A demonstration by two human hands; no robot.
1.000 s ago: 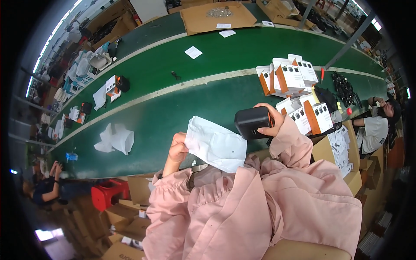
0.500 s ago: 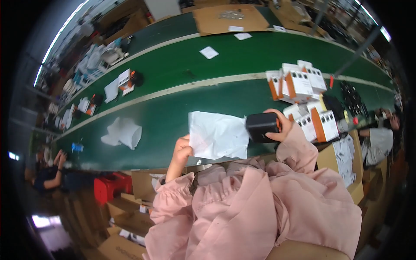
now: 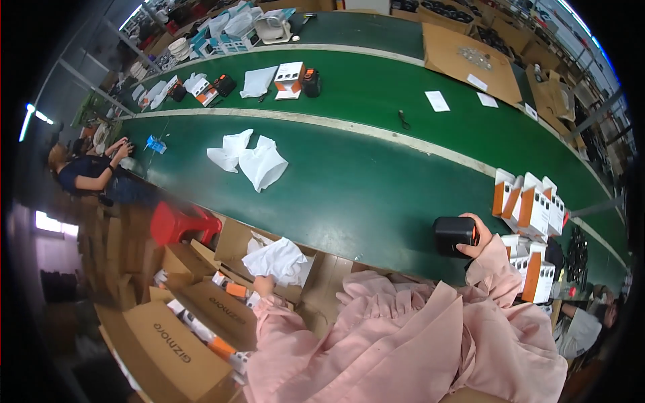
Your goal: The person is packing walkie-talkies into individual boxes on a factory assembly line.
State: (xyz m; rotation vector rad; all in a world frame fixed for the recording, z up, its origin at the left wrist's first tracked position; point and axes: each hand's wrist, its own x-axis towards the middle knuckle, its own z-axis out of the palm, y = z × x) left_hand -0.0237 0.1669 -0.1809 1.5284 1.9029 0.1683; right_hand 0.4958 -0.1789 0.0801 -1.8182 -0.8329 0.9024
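right hand [image 3: 482, 236] grasps the device [image 3: 452, 235] from its 3 o'clock, probably for steadiness, and left hand [image 3: 264, 287] meets the bag [image 3: 279, 260] at 7 o'clock in view, can't tell if clenched

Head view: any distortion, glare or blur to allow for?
Head view: the long green tabletop looks bent, corners go black; head view: a white rectangular light patch glares lower left; head view: the boxy black orange-trimmed device looks fairly sharp.

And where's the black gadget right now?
In the head view, the black gadget is right of centre, held in the right hand over the green table, just left of the white-and-orange boxes.
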